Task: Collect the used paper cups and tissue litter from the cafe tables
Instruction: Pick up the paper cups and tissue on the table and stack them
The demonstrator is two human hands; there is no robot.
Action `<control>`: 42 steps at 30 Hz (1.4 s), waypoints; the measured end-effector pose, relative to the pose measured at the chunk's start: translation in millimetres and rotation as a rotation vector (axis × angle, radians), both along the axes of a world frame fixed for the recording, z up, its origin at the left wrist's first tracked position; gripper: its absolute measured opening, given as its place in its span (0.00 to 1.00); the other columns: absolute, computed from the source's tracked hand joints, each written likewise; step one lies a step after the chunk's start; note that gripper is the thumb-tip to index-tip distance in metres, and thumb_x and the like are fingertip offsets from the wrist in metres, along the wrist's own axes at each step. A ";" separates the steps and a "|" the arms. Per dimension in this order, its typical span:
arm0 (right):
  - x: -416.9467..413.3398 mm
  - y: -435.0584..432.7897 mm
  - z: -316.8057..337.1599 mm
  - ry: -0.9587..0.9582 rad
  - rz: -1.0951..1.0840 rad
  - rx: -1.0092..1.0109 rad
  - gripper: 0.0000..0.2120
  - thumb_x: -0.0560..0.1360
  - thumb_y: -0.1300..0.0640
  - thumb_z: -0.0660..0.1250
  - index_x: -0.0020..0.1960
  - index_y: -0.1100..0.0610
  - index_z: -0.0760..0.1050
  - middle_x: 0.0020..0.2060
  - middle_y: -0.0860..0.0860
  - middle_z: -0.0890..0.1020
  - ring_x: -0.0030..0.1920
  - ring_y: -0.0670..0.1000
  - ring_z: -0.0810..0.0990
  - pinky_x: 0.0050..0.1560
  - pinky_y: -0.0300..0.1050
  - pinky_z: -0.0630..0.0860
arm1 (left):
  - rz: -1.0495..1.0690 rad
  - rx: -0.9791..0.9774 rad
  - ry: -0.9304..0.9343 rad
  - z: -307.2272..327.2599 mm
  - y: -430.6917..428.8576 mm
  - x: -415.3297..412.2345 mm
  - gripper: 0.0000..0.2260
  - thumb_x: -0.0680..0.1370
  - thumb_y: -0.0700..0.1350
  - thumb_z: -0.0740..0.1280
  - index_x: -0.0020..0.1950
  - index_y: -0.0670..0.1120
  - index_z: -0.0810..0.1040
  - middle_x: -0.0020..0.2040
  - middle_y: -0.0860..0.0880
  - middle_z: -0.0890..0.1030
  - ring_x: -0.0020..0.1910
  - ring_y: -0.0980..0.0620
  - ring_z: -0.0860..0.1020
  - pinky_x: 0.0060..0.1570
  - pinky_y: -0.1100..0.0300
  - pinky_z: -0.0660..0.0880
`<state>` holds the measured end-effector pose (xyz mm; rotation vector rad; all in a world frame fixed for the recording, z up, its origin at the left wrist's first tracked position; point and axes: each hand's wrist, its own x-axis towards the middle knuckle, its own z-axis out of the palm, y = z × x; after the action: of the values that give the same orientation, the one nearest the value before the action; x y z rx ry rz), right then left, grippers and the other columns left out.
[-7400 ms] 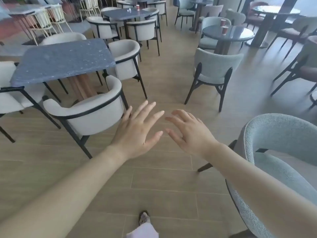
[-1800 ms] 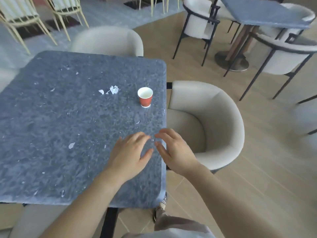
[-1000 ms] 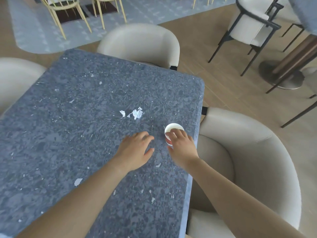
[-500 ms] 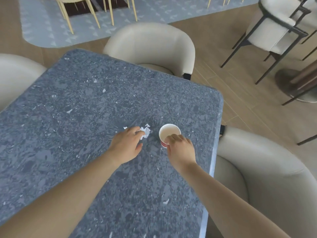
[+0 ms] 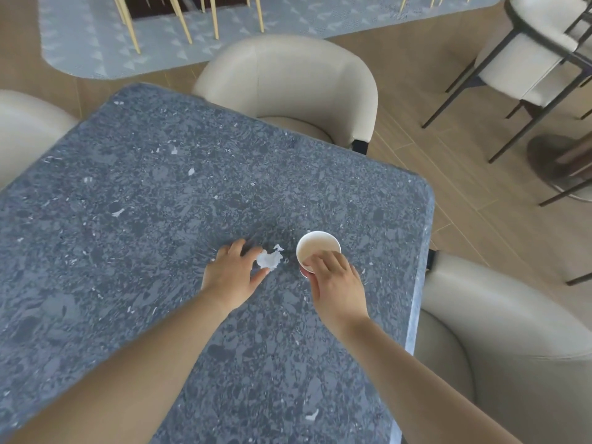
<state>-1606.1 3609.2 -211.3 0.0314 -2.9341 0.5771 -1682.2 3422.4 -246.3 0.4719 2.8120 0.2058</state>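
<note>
A matt, speckled stone-like table [image 5: 160, 219] bears a paper cup [image 5: 315, 248] and crumpled tissue [image 5: 269, 259].

Shows only bare limbs: left forearm [image 5: 134, 363] entering from 7 o'clock and right forearm [image 5: 416, 379] from 5 o'clock, both unsleeved to the frame edge, ending in ungloved left hand [image 5: 232, 277] and right hand [image 5: 338, 285] with slim fingers.

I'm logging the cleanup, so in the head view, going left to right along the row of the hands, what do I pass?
In order: left hand → crumpled tissue → paper cup → table edge → beige armchair. The right hand overlaps the cup, so it is left out.
</note>
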 end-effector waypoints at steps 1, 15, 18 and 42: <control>-0.2 -0.1 -0.7 -0.001 -0.002 -0.003 0.12 0.68 0.68 0.70 0.50 0.58 0.78 0.49 0.54 0.81 0.49 0.58 0.78 0.43 0.52 0.77 | 0.011 0.037 -0.009 -1.4 1.7 -0.3 0.19 0.77 0.57 0.60 0.67 0.54 0.67 0.64 0.48 0.67 0.63 0.44 0.67 0.52 0.48 0.77; 14.3 4.3 10.5 0.041 0.020 0.005 0.09 0.65 0.69 0.73 0.44 0.60 0.79 0.46 0.54 0.81 0.48 0.59 0.80 0.38 0.52 0.80 | -0.113 0.255 -0.174 8.8 4.5 20.8 0.10 0.76 0.37 0.64 0.55 0.46 0.79 0.53 0.47 0.79 0.49 0.48 0.77 0.44 0.64 0.67; 24.3 2.7 16.5 0.021 0.041 0.010 0.09 0.64 0.69 0.74 0.42 0.60 0.80 0.49 0.56 0.81 0.51 0.59 0.79 0.38 0.53 0.80 | -0.095 0.309 -0.154 24.1 1.2 27.0 0.10 0.75 0.35 0.64 0.52 0.45 0.81 0.52 0.47 0.80 0.48 0.49 0.77 0.43 0.64 0.68; 76.0 25.1 46.7 -0.076 -0.027 -0.112 0.16 0.76 0.61 0.62 0.63 0.56 0.71 0.64 0.50 0.71 0.64 0.52 0.68 0.54 0.46 0.72 | -0.205 0.415 -0.008 84.0 50.7 59.1 0.22 0.73 0.39 0.69 0.66 0.50 0.70 0.63 0.51 0.72 0.58 0.49 0.75 0.54 0.55 0.74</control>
<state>-1530.1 3634.3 -164.6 -0.0435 -2.9647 0.7528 -1623.0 3473.1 -162.3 0.8398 2.6849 0.7507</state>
